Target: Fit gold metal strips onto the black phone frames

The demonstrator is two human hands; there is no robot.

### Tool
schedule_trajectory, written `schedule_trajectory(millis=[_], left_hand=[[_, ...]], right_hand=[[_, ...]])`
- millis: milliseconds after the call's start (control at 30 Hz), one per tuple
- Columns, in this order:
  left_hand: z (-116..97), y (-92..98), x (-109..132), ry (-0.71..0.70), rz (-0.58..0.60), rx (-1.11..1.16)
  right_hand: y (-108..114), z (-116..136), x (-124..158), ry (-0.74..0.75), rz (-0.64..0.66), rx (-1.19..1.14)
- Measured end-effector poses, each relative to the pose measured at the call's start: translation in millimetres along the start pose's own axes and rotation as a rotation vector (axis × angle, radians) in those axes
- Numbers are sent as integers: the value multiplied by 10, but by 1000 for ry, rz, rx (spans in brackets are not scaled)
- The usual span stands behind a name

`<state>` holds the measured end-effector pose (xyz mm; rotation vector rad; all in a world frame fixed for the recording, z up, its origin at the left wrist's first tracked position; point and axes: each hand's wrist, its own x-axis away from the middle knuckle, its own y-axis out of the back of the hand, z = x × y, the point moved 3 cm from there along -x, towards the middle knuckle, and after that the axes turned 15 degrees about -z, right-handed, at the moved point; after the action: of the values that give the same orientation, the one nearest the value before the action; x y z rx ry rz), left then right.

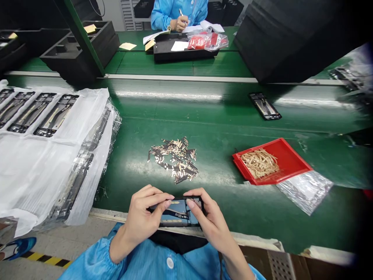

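Observation:
At the near edge of the green bench, a phone frame (175, 217) lies lengthwise between my two hands, its inner side with a dark flex cable facing up. My left hand (147, 208) grips its left end, thumb and fingers pinched near the upper edge. Around the right end is my right hand (208, 214), with the thumb pressed on the inner face and the fingers behind the far edge. Whether a small part is under either fingertip is hidden. Just beyond my hands is a loose pile of small black and gold parts (177, 157).
On the right, a red tray (291, 161) holds thin tan strips (259, 163), with a clear plastic bag (305, 190) beside it. Another phone frame (265, 105) lies farther back. Stacked trays of frames (58, 155) stand left. Across the bench, a person (179, 15) writes behind a black tray (186, 56).

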<state>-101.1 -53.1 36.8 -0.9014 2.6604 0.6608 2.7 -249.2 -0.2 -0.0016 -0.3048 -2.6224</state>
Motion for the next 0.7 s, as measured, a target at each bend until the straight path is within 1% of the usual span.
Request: schedule_trajectory(millis=[67, 133, 233, 300, 367, 467, 700], left_hand=[[-12, -3, 4, -40, 2, -18], [-27, 1, 1, -143, -16, -42], [-55, 18, -7, -349, -65, -91], [-69, 26, -14, -446, -83, -136], [-78, 24, -24, -480, -59, -185], [-103, 21, -36, -473, 20, -261], [-215, 10, -59, -487, 198, -465]], right_hand=[[-17, -10, 20, 12, -44, -4], [-28, 6, 31, 65, -62, -3], [-42, 87, 17, 199, 7, -28], [-41, 141, -9, 271, 58, -38], [-31, 167, -39, 312, 63, -23], [-28, 150, -72, 347, 40, 11], [-120, 124, -67, 448, 45, 28]])
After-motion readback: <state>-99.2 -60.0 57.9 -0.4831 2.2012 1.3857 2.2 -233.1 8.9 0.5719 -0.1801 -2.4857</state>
